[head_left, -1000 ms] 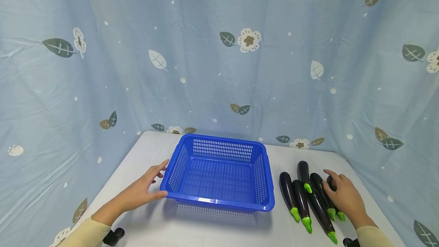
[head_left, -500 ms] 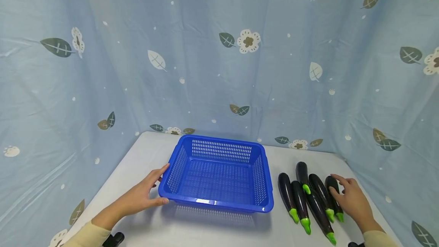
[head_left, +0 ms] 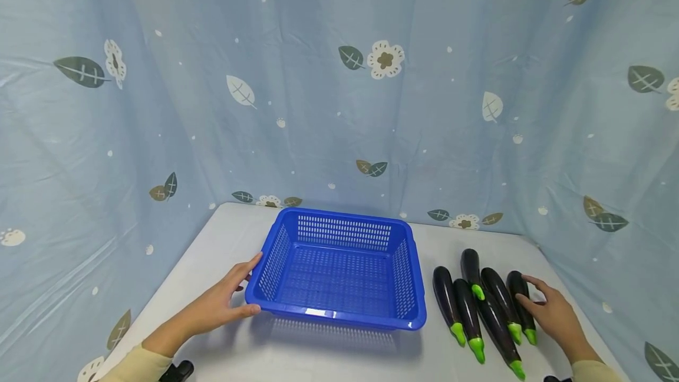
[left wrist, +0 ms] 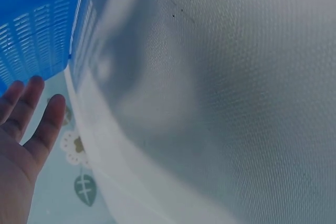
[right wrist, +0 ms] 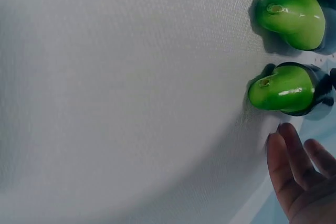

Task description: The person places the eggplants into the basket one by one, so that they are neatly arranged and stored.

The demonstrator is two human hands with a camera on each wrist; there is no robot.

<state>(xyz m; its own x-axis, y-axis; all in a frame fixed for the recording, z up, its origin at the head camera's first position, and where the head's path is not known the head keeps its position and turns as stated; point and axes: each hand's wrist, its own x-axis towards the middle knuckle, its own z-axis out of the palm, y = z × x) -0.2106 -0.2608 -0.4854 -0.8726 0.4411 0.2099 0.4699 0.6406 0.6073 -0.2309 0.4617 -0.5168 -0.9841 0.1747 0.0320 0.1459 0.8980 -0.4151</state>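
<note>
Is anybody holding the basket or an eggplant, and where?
Neither is gripped. The left hand rests open against the blue basket's left front corner; the right hand lies open beside the rightmost eggplant, perhaps touching it.

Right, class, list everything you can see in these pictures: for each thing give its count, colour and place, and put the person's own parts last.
Basket: one, blue, perforated plastic, middle of the table, nothing in it.
Eggplants: five, dark purple with green stem caps, lying side by side on the table right of the basket, caps mostly toward the person.
Table: one, white, under everything.
Curtain: one, pale blue with leaf and flower prints and white script, hung behind and beside the table.
Left hand: one, fingers straight, resting against the basket's left front corner.
Right hand: one, fingers relaxed, touching the rightmost eggplant.
Sleeves: two, cream, at the bottom edge.
</note>
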